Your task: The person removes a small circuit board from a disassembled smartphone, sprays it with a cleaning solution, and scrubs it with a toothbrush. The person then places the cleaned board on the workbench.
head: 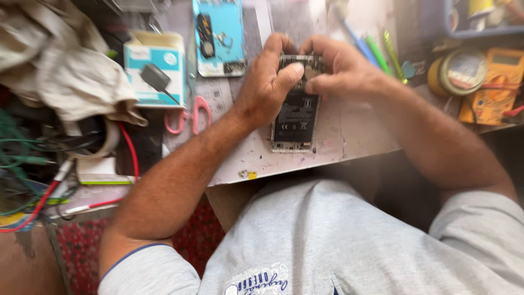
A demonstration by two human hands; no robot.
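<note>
Flat on a worn, scuffed whitish work board [349,136]: an opened smartphone with its back cover off [296,117], a slim metal-edged rectangle with a matte black battery filling most of its body and bare circuitry at the far end. Long axis running near to far, almost straight away from the body, leaning slightly rightward at the top; circuit end pointing away, lower end just short of the board's near edge.

Left hand [267,84] curled over the phone's far left corner, thumb pressed across the exposed top section, fingers wrapped behind the edge. Right hand [341,68] closed in from the right, fingertips pinched onto the same top end, touching the left thumb. Anything small held between the fingers: cannot tell, blurred.

Just left of the left hand, pink-handled scissors [194,114] lying flat. Beyond these, a glossy turquoise phone back cover [218,38] and a white and teal cardboard box [155,68] with a black plug on top. Crumpled beige cloth [71,71] at far left above tangled red and green wires [33,158]. At right, a yellow tape roll [458,71], an orange multimeter [499,82], and thin blue and green plastic tools [374,52].
</note>
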